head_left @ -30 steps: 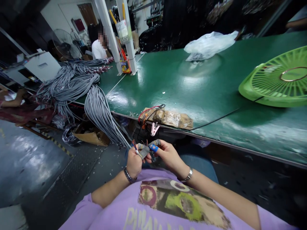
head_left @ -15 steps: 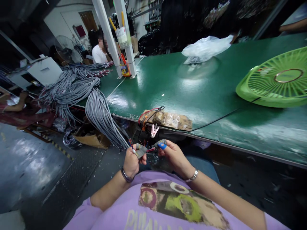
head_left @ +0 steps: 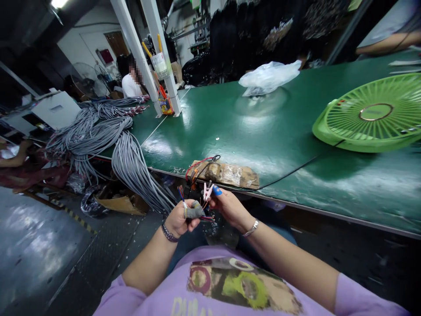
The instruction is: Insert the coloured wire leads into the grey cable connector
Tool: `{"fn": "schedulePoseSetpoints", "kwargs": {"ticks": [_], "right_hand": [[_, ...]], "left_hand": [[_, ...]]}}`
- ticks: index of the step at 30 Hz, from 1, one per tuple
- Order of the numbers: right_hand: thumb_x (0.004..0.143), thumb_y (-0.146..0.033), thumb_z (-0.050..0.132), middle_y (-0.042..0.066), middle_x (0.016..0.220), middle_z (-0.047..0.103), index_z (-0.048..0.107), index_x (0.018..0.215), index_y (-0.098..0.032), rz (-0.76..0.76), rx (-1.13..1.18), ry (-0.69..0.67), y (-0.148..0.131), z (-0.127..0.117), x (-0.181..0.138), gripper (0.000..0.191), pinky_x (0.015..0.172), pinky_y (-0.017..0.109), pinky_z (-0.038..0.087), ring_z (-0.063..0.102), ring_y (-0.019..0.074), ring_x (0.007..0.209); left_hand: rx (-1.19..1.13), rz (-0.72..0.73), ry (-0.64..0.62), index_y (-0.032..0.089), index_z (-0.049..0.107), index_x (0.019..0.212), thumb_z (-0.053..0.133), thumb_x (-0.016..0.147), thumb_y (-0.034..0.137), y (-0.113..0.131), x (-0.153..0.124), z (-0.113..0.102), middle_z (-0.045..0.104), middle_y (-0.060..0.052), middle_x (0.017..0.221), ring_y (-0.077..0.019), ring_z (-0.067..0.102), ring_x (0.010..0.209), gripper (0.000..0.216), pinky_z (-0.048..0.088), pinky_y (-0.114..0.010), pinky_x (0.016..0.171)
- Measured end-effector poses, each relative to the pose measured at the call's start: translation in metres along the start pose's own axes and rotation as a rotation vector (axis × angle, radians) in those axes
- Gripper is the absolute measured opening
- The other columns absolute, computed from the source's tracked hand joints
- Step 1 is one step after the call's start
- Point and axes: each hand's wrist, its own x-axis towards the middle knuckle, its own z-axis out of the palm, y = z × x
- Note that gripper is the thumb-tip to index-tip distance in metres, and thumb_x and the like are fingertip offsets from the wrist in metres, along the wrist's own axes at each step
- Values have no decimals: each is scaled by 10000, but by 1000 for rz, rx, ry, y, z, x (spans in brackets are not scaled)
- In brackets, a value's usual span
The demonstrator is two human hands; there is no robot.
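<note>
My left hand (head_left: 183,215) is closed round the end of a grey cable (head_left: 154,198), whose thin coloured wires (head_left: 181,192) fan out above my thumb, which wears a grey finger cot. My right hand (head_left: 226,205), with a blue cot on one fingertip, pinches one of those wires and holds it up by the pink clip (head_left: 207,191) that hangs from the table edge. Both hands sit just below a small wooden block with red and black leads (head_left: 226,173) on the green table (head_left: 263,127).
A thick bundle of grey cables (head_left: 125,149) hangs off the table's left end down to the floor. A green fan grille (head_left: 371,116) lies at the right, a plastic bag (head_left: 268,77) further back. Another person in white (head_left: 130,83) sits beyond two white posts (head_left: 158,61).
My right hand has risen from beside my left hand up to the pink clip. The left hand has shifted slightly lower, still gripping the cable end.
</note>
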Motion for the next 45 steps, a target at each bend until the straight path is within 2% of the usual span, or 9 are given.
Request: {"fn": "schedulePoseSetpoints", "kwargs": {"ticks": [2, 8, 14, 17, 23, 30, 35, 41, 45], "right_hand": [[724, -564, 615, -4, 620, 566, 629, 677, -157, -68, -27, 32, 0, 3, 1, 410, 539, 230, 366, 425, 81, 527], [669, -583, 658, 13, 663, 594, 661, 781, -163, 98, 226, -34, 0, 11, 3, 435, 569, 255, 408, 496, 110, 581], [616, -493, 747, 0, 613, 586, 655, 698, -148, 71, 310, 34, -3, 18, 3, 366, 544, 231, 385, 483, 94, 554], [608, -482, 756, -7, 585, 572, 638, 670, -146, 67, 317, 43, -3, 19, 3, 362, 519, 223, 367, 466, 88, 534], [692, -568, 648, -4, 624, 584, 610, 727, -174, 115, 337, -1, 1, 14, 1, 397, 521, 231, 401, 494, 100, 540], [745, -520, 615, 8, 677, 594, 588, 736, -182, 195, 323, -15, -3, 9, -2, 339, 538, 231, 427, 526, 103, 574], [740, -434, 659, -1, 666, 581, 629, 787, -164, 99, 228, -33, -7, 12, -3, 276, 550, 224, 414, 492, 88, 569], [750, -560, 588, 21, 688, 607, 637, 768, -153, 5, 164, -3, 1, 8, 2, 410, 559, 241, 401, 494, 100, 577], [708, -582, 621, 21, 671, 605, 644, 759, -161, 66, 226, -24, 4, 9, 6, 425, 571, 255, 412, 514, 116, 591]], "left_hand": [[-26, -1, -11, 141, 524, 677, 760, 593, 341, -1, 5, -2, 503, 41, 362, -65, 389, 239, 321, 230, -145, 254], [-53, 1, -41, 138, 525, 648, 770, 574, 347, -2, 13, -4, 487, 44, 354, -62, 377, 231, 331, 227, -146, 240], [-6, -37, -42, 128, 541, 666, 763, 581, 339, -5, 16, -4, 478, 59, 370, -59, 383, 236, 318, 221, -152, 241], [25, -52, -34, 124, 547, 674, 759, 581, 347, -6, 16, -2, 471, 61, 367, -56, 381, 239, 321, 214, -152, 248], [47, -55, 13, 136, 535, 643, 765, 559, 371, -7, 12, 1, 469, 56, 352, -61, 377, 236, 339, 218, -153, 250], [61, -41, -34, 131, 547, 635, 755, 580, 364, -3, -1, 0, 481, 45, 347, -62, 362, 221, 318, 216, -154, 239], [45, -9, -38, 133, 543, 622, 756, 581, 349, 5, 4, -2, 471, 47, 329, -63, 350, 213, 306, 220, -154, 238], [4, -10, -67, 126, 543, 625, 775, 561, 361, 8, 14, -2, 477, 36, 329, -61, 360, 219, 336, 216, -148, 247], [-10, -26, -67, 117, 562, 646, 785, 544, 368, 5, 18, -1, 478, 35, 333, -58, 359, 218, 351, 218, -146, 245]]}}
